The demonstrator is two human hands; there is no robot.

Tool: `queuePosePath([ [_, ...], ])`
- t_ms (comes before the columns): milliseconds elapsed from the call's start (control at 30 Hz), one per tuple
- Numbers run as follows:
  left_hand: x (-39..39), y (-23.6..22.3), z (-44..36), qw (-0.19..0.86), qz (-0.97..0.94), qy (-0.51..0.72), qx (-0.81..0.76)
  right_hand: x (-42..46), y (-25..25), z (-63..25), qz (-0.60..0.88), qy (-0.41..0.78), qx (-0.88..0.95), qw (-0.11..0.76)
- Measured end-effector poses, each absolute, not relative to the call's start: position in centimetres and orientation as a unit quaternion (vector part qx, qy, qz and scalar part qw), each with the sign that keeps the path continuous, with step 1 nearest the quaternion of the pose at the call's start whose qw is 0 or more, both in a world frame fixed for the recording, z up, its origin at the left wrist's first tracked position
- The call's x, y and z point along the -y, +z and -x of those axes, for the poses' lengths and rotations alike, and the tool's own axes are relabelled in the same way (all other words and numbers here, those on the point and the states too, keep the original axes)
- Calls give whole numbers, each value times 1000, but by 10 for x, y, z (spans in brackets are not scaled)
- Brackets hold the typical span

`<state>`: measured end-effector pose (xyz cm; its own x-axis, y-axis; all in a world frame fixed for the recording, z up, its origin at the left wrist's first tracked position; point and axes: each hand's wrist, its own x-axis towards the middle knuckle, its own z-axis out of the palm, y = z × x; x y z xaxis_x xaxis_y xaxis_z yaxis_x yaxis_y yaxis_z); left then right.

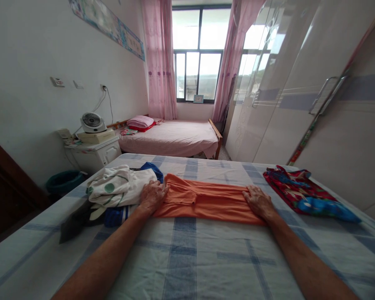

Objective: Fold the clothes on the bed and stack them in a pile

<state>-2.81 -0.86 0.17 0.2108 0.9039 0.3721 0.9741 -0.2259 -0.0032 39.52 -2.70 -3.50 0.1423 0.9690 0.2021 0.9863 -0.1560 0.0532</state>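
Observation:
A folded orange garment, seemingly a shirt, lies in a long strip across the bed, with a sleeve-like flap on its left half. My left hand rests on its left end, fingers spread over the cloth. On the right end lies my right hand, palm down with fingers apart. Both hands press on the fabric, and neither lifts it. Close beside my left hand is a rumpled white garment with green dots. Blue clothing and a dark grey cloth stick out from under it.
A red and blue patterned garment lies folded at the bed's right. The blue-checked sheet covers the bed. Beyond stand a pink bed, a cabinet with a fan, a bin and a glossy wardrobe.

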Motion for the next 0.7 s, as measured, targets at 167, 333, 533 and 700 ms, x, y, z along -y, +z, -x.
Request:
queuePosePath([
  [167, 15, 3, 22, 65, 792, -191, 577, 26, -35, -395, 753, -97, 649, 52],
  [333, 14, 8, 17, -63, 764, -240, 596, 26, -37, -396, 748, -109, 653, 50],
  [533, 11, 10, 19, -335, 654, -368, 570, 26, -35, -396, 748, -106, 652, 56],
  [700, 10, 9, 19, -590, 494, -361, 527, 25, -34, -397, 749, -99, 652, 55],
])
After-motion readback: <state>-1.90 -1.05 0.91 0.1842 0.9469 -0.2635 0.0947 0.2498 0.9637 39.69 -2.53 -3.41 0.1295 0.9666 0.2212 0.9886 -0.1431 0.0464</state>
